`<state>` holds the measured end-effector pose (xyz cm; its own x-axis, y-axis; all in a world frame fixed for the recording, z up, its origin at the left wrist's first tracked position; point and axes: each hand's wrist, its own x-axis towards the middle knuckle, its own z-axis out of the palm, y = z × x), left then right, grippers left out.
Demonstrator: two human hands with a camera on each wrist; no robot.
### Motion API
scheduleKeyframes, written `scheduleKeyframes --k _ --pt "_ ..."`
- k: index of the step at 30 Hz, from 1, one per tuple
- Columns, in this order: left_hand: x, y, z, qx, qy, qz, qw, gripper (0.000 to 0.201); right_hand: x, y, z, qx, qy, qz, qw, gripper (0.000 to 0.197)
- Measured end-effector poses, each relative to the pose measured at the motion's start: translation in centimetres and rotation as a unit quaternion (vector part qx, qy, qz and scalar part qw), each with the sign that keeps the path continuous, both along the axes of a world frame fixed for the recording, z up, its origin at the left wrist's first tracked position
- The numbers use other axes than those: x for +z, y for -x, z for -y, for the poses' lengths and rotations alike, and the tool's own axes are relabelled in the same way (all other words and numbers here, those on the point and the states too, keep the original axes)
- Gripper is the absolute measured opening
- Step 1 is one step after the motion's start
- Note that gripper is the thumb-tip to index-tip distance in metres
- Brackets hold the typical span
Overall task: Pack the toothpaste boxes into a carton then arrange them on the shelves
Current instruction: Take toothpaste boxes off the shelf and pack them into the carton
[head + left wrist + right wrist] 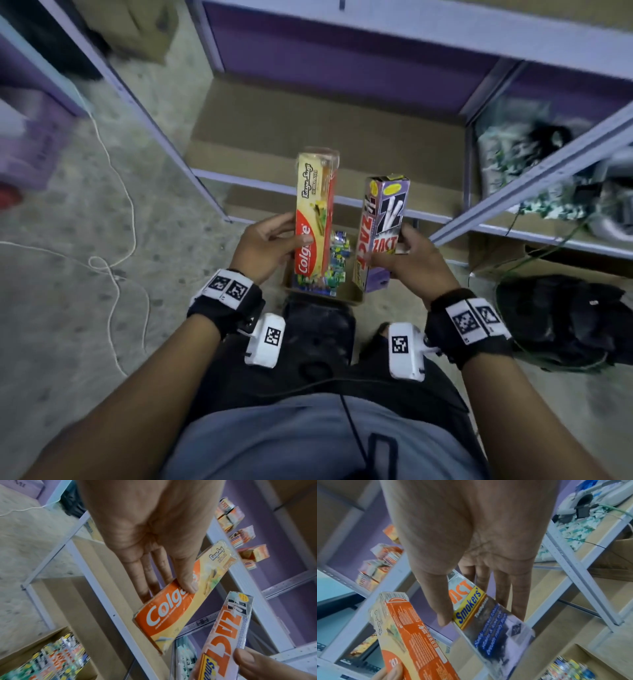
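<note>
Two toothpaste boxes are held upright, side by side but apart, at the centre of the head view, above a small open carton (356,294) in which further boxes are packed on end. The Colgate box (315,219), red and yellow with "Colgate" and "Kayu Sugi" legible, is gripped at its lower half by the left hand (265,246), thumb across the front and fingers behind. The Zact box (382,233), grey-purple with "ZACT" in red and, in the right wrist view, "Smokers'" on a yellow band, is pinched near its lower end by the right hand (414,260). Open room is noted beyond both box tops, where a bare cardboard-lined shelf (329,137) is bounded by pale metal rails and uprights. At the right of the frame a neighbouring bay holds green-and-white packets (513,171); a white cable (116,192) lies on the floor at left
</note>
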<state>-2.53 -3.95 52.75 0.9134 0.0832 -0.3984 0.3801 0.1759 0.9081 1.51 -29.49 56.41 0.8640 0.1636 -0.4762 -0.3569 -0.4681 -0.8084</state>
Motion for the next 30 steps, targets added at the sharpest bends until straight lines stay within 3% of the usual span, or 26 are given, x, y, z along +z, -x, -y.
scheduleKeyframes --k 11,21,27,30 --pt "9.3 -6.5 -1.9 0.006 -0.043 0.126 0.991 0.059 7.7 -5.0 -1.2 -0.003 -0.062 0.122 0.991 0.048" --pt "20.1 -15.5 -3.9 0.016 -0.127 0.236 0.963 0.048 17.4 -13.6 -3.4 -0.009 -0.058 0.239 0.969 0.07" --pt "25.8 -21.5 -5.6 0.038 -0.209 0.257 0.943 0.035 24.6 -18.3 -5.1 -0.018 -0.066 0.269 0.961 0.063" --pt "28.1 -24.4 -6.8 0.041 -0.247 0.249 0.935 0.029 27.6 -21.4 -6.6 -0.015 -0.045 0.275 0.96 0.043"
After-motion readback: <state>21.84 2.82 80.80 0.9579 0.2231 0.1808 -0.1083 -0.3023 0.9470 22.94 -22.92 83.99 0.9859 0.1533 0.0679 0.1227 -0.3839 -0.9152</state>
